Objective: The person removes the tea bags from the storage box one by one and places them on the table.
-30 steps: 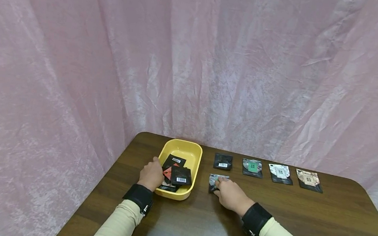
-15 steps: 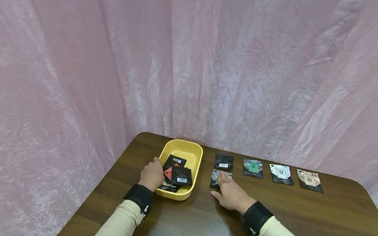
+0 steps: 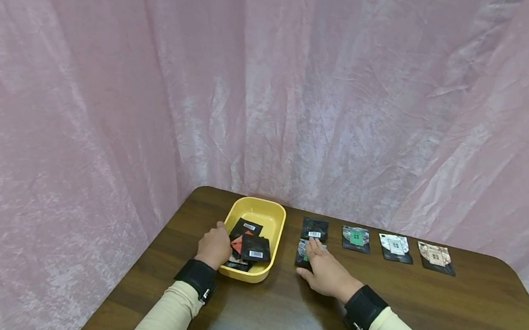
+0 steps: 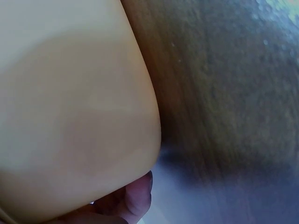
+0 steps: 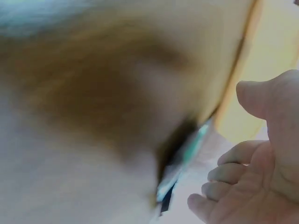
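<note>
My left hand [image 3: 214, 246] grips the left wall of a yellow plastic bin [image 3: 263, 220]; in the left wrist view fingertips [image 4: 138, 196] show past the bin's edge. Inside lie several flat packets, among them a black packet with a barcode [image 3: 256, 246] and an orange-red one [image 3: 237, 243]. Straight fingers of my right hand [image 3: 328, 273] rest on a dark packet with a green label [image 3: 301, 256], partly covering it. That packet lies flat on the table, right in front of a black barcode packet [image 3: 315, 226]. In the right wrist view its edge [image 5: 184, 156] shows beside my fingers.
To the right, along the back of the wooden table [image 3: 423, 311], lie a green-label packet [image 3: 356, 237], a white-label packet [image 3: 395, 247] and a beige-label packet [image 3: 436, 256] in a row. A pink curtain [image 3: 272, 90] hangs behind the table.
My right hand has slid the green-label packet back, up to the black barcode packet, and its fingers have straightened out over it. The left hand has stayed at the bin.
</note>
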`<state>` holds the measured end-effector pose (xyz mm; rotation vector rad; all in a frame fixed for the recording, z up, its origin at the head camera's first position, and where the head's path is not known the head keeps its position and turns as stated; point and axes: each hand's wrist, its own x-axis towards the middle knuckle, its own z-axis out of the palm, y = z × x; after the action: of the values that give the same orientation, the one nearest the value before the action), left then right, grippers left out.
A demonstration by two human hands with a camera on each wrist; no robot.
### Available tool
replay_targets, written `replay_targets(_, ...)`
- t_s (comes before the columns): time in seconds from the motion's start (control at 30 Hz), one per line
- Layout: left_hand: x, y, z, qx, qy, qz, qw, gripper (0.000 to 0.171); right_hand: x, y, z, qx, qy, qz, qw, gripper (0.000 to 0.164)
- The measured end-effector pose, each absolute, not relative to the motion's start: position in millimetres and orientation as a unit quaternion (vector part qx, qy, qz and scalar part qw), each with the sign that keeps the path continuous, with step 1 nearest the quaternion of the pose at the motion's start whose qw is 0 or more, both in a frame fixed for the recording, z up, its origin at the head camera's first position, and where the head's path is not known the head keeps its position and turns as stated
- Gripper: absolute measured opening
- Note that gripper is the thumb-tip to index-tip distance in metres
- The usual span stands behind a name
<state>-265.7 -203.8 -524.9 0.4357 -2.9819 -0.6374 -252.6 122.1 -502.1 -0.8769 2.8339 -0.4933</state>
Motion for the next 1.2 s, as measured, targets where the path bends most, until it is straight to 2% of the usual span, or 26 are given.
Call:
replay_targets(0.3, -265, -203, -520, 0.143, -0.967, -0.208, 0.036, 0.038, -254, 103, -482, -0.306, 0.937, -0.154, -0.069, 0.062)
replay_targets(0.4, -264, -204, -520, 0.142, -0.968, -0.202, 0.039, 0.038, -256, 94, -476, -0.311, 0.93, -0.169, -0.096, 0.056)
replay_targets(0.5, -261, -202, -515, 0.143, -0.968, -0.201, 0.038, 0.037, -258, 86, -469, -0.321, 0.923, -0.191, -0.089, 0.055)
replay_targets(0.8, -247, -193, -499, 0.148, -0.966, -0.209, 0.022, 0.039, -259, 63, -466, -0.376, 0.902, -0.21, -0.015, 0.057)
replay_targets(1.2, -249, -191, -499, 0.15, -0.967, -0.206, 0.02, 0.041, -261, 23, -469, -0.414, 0.894, -0.173, 0.008, 0.069)
